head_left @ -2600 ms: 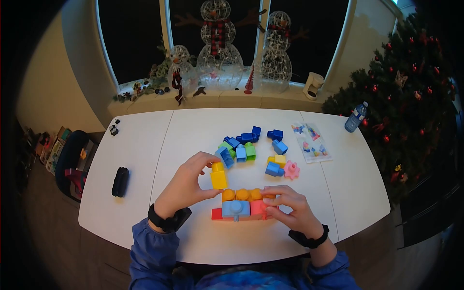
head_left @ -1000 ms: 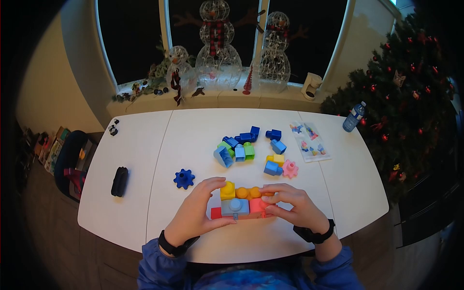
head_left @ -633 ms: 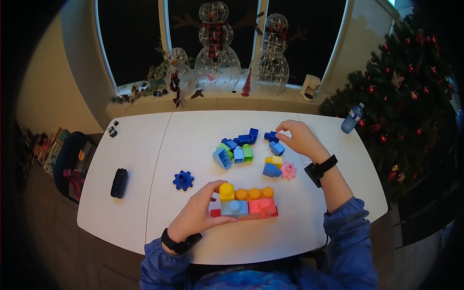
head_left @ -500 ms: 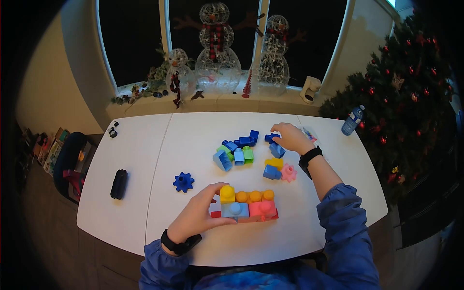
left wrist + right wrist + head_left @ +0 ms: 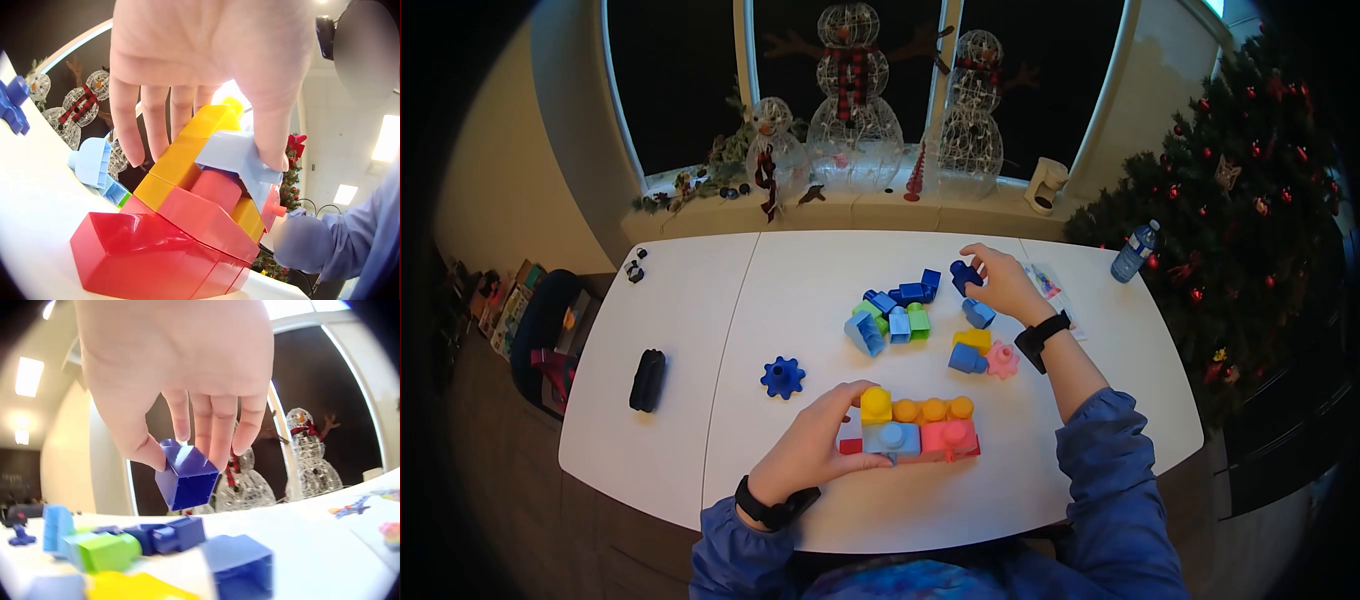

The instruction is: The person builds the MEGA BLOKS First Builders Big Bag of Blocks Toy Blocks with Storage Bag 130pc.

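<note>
A toy brick build stands on the table in front of the person: a light blue brick [image 5: 885,440] and a pink brick [image 5: 949,437] at the front, orange studs [image 5: 933,410] and a yellow brick [image 5: 876,405] behind, red bricks [image 5: 144,250] at the bottom. My left hand [image 5: 810,440] grips its left end, thumb on the light blue brick and fingers behind. Farther back, my right hand [image 5: 1005,285] pinches a dark blue brick [image 5: 187,478] between thumb and fingers. In the right wrist view that brick hangs above the table, tilted, its hollow underside showing.
Loose bricks lie mid-table, among them a green brick [image 5: 919,322], a blue brick [image 5: 968,359] and a pink gear-shaped piece [image 5: 1002,360]. A dark blue gear-shaped piece [image 5: 783,377] and a black case [image 5: 647,380] are at left. A bottle [image 5: 1135,251] and picture sheet [image 5: 1055,290] are at right.
The yellow brick went from my left hand onto the build's left end. My right hand left the build, reached to the back and picked up the dark blue brick.
</note>
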Available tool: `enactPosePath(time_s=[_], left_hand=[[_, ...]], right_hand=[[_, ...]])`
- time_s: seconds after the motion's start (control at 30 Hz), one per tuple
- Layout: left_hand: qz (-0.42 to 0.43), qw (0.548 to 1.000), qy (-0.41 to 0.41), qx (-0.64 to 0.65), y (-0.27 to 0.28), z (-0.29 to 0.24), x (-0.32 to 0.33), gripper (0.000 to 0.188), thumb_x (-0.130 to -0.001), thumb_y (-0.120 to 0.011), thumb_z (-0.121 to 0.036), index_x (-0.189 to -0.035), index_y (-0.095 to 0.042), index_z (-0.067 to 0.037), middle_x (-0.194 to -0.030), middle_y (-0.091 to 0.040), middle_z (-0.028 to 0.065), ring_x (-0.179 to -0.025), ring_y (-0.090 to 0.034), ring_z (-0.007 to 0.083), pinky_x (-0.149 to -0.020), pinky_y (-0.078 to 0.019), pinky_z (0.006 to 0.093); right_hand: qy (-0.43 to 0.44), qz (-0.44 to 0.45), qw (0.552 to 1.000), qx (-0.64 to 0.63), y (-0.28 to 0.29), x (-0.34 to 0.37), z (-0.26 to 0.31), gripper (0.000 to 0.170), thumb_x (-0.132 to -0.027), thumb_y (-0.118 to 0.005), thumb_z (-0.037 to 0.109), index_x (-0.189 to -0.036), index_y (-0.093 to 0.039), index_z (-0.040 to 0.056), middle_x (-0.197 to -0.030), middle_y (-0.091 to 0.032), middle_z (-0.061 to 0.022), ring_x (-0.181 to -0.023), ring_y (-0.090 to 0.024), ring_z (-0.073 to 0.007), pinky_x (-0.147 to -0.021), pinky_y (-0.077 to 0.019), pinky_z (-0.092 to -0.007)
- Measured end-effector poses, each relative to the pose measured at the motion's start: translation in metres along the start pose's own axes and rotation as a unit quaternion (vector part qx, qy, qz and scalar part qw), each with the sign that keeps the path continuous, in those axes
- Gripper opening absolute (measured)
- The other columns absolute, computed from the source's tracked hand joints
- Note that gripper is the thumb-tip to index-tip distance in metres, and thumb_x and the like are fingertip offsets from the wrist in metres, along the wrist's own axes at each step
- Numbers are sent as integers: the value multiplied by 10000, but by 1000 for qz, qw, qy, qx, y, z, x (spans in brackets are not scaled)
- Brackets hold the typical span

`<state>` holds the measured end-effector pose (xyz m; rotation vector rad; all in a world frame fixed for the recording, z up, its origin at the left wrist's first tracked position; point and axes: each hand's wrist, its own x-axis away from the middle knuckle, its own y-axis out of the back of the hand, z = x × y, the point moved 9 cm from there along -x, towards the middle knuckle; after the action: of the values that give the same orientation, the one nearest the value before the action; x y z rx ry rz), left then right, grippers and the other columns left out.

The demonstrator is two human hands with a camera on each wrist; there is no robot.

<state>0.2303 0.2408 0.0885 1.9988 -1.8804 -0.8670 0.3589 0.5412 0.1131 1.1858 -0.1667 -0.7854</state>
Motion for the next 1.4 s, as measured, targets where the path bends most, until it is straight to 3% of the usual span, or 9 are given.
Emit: enactPosePath(time_s=[0.13,0.3,0.4,0.63,0.93,1.03,1.13,1.33,1.4], left_hand=[[8,1000,22,2,-1,4,0,963,-693,-967,-359,-1452,-462,-48,-1379,-583,169,-1205,-622,316,-961,-552,391],[5,1000,22,-5,0,3,-1,964,-687,-968,-364,-1453,-469,-58,-1363,-598,159,-1197,-626,312,-954,-549,383],[1,1000,18,-2,0,6,0,968,-683,-970,-362,-1456,-470,-64,-1358,-603,153,-1193,-627,308,-951,-549,382],[-4,1000,18,5,0,3,1,970,-683,-969,-368,-1459,-473,-66,-1359,-607,150,-1189,-627,303,-944,-549,381],[-5,1000,21,-1,0,4,1,982,-682,-967,-384,-1463,-468,-58,-1360,-605,155,-1188,-628,306,-947,-547,376],[-5,1000,19,-9,0,5,1,982,-687,-965,-385,-1466,-465,-58,-1364,-601,159,-1192,-626,306,-951,-545,377],[2,1000,25,-5,0,4,1,972,-694,-961,-381,-1466,-466,-60,-1369,-597,157,-1198,-623,303,-959,-542,380],[3,1000,24,5,0,4,1,959,-700,-960,-368,-1464,-467,-62,-1376,-593,151,-1193,-622,300,-973,-536,384],[5,1000,26,7,0,4,1,960,-699,-961,-366,-1464,-467,-60,-1372,-593,153,-1188,-624,300,-974,-535,384]], right_hand=[[27,-28,986,-160,27,51,67,580,-794,-793,71,-1333,-582,108,-1070,-697,-110,-893,-711,-192,-816,-568,-306],[133,36,957,-254,24,109,128,522,-797,-822,72,-1278,-621,45,-1111,-706,-98,-936,-730,-182,-854,-576,-298],[153,74,954,-248,17,120,151,505,-801,-840,89,-1261,-639,35,-1114,-709,-96,-939,-735,-190,-846,-586,-306],[236,79,947,-202,6,127,171,276,-870,-798,81,-1129,-711,41,-1136,-727,-131,-997,-727,-270,-838,-592,-315],[222,114,947,-201,20,114,172,255,-924,-758,150,-1154,-708,50,-1190,-720,-119,-1067,-706,-273,-905,-570,-360],[155,29,980,-124,20,75,135,258,-933,-738,154,-1171,-708,58,-1197,-715,-123,-1071,-694,-295,-937,-552,-389],[114,11,993,-5,4,28,88,304,-910,-705,69,-1214,-694,73,-1211,-702,-118,-1072,-679,-326,-935,-548,-422],[166,91,953,239,-66,-30,40,447,-849,-632,-24,-1261,-676,145,-1233,-674,-89,-1149,-646,-297,-914,-554,-422],[174,94,940,280,-83,-39,30,389,-818,-653,-29,-1162,-687,149,-1145,-678,-69,-1125,-650,-279,-888,-557,-410]])
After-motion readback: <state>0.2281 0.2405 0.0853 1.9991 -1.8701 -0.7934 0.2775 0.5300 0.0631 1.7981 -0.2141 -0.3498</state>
